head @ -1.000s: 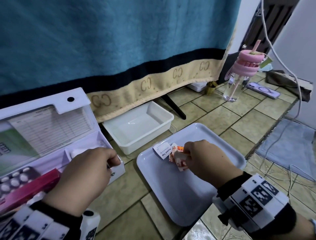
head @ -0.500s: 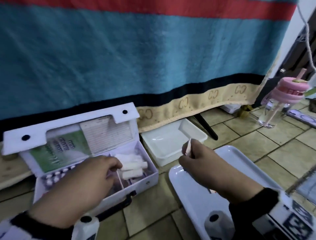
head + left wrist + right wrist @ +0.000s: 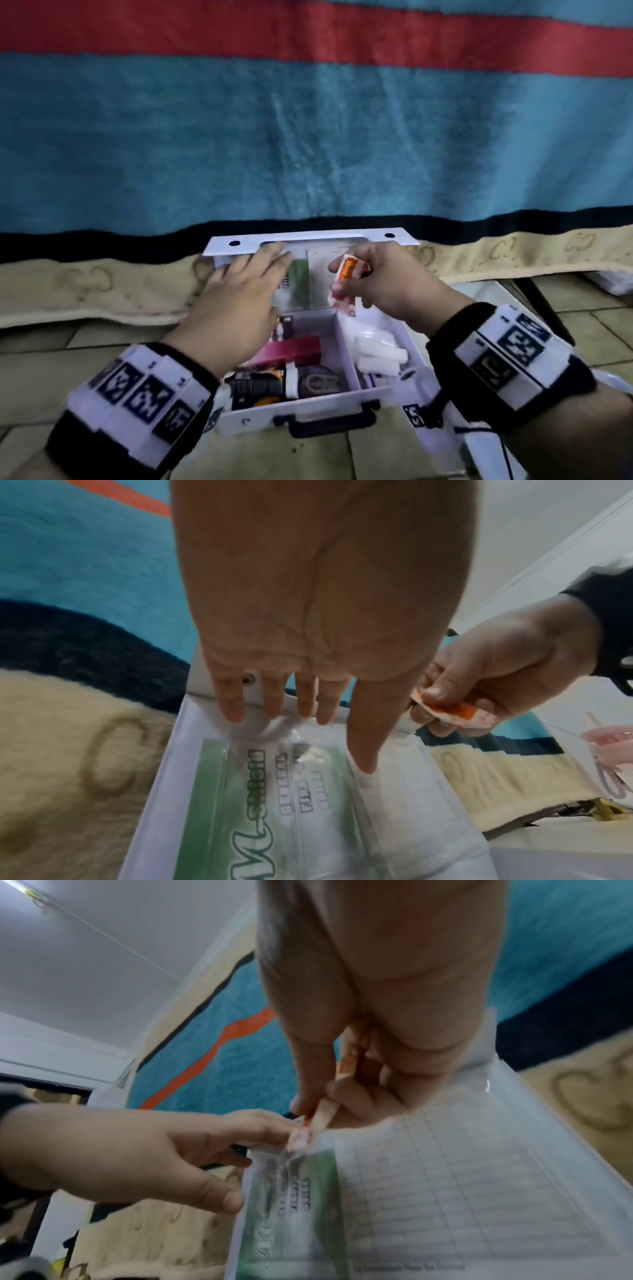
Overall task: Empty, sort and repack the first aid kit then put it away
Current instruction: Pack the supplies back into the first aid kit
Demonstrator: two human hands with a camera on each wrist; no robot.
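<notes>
Centre of the head view: the white plastic first aid kit [image 3: 308,404] lies open on the tiled floor, lid [image 3: 308,241] upright against the hanging blanket [image 3: 308,137]. The right hand [image 3: 383,287] pinches a stack of small orange-and-white sachets [image 3: 346,284], long axis roughly vertical, just right of the clear lid sleeve [image 3: 274,791] holding a green guide card. The left hand [image 3: 239,301], fingers spread straight, touches the sleeve's top edge and is nearer its mouth. Motion blur obscures the sachet print; whether the sleeve is parted cannot be told.
</notes>
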